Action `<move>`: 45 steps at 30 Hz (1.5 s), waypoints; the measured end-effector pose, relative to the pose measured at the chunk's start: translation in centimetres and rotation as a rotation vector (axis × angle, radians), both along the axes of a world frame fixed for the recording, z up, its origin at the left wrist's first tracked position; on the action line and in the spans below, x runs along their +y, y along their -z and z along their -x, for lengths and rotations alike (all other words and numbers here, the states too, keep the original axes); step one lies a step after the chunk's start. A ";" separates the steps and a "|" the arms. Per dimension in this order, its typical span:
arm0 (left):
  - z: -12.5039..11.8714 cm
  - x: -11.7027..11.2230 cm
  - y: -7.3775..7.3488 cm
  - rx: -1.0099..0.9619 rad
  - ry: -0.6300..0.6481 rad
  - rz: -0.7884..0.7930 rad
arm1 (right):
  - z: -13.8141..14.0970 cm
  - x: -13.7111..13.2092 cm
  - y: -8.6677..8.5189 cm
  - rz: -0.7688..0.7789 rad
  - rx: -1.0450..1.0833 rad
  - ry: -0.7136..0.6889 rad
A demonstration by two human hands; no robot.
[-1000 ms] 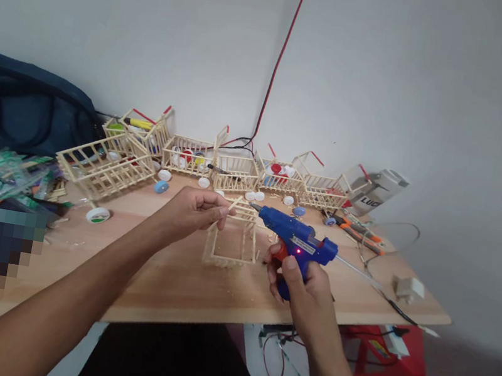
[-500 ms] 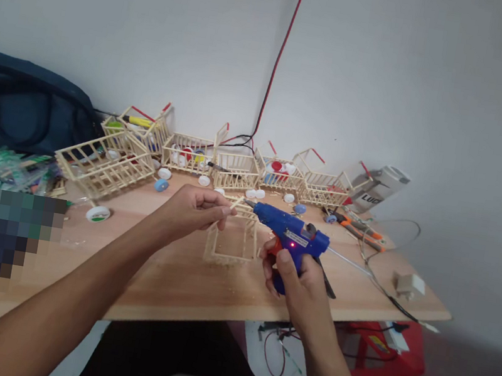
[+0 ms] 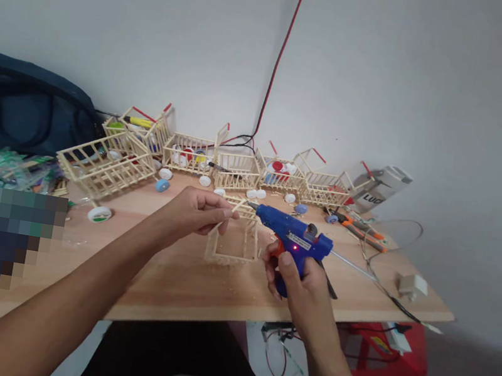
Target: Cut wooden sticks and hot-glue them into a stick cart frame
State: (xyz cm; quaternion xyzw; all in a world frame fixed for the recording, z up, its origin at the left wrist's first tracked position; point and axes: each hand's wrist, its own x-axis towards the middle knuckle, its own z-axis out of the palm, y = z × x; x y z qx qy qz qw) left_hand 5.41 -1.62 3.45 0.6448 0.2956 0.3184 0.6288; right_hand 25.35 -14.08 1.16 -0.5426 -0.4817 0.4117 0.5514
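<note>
My right hand is wrapped around the handle of a blue glue gun, whose red light is lit. Its nozzle points left, close to the end of a thin wooden stick. My left hand pinches that stick between thumb and fingertips. Whether nozzle and stick touch, I cannot tell. Below and just behind my left hand, a small open wooden stick frame lies on the table, partly hidden by my fingers.
Several wooden stick carts with red handles line the wall on the wooden table. Orange-handled pliers, a white adapter and a cable lie right. A dark blue bag and plastic-wrapped sticks are left.
Both hands stay almost in place, the stick still at the nozzle. The whole view has shifted very slightly.
</note>
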 end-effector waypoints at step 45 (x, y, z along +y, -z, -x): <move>-0.1 -0.1 0.0 0.057 -0.014 -0.038 | 0.0 -0.3 -0.1 0.087 -0.172 0.079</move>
